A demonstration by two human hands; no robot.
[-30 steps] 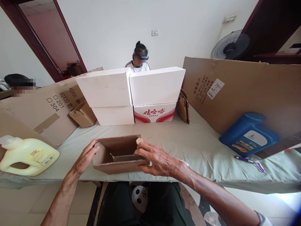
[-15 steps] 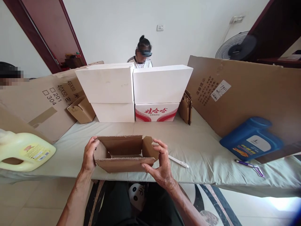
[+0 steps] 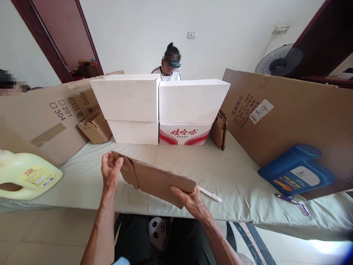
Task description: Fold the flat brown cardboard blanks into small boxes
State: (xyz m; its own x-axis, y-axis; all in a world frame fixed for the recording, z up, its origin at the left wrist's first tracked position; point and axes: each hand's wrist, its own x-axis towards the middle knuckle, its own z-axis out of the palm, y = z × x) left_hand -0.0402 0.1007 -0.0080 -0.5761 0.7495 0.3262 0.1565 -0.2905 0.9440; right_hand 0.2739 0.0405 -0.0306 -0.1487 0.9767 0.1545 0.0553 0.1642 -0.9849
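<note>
Cloth-covered table (image 3: 237,176) is spanning the foreground. Left hand (image 3: 111,170) is pinching, fingers closed, one end of a flattened carton (image 3: 160,180); right hand (image 3: 192,200) is gripping the other, carton slanting between. White boxes (image 3: 191,102) are standing beyond both hands.

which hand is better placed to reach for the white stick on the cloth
Probably the right hand: it is beside the white stick, while the left hand grips the opposite end of the flattened cardboard. The right holds the cardboard too, so would likely need to let go.
</note>
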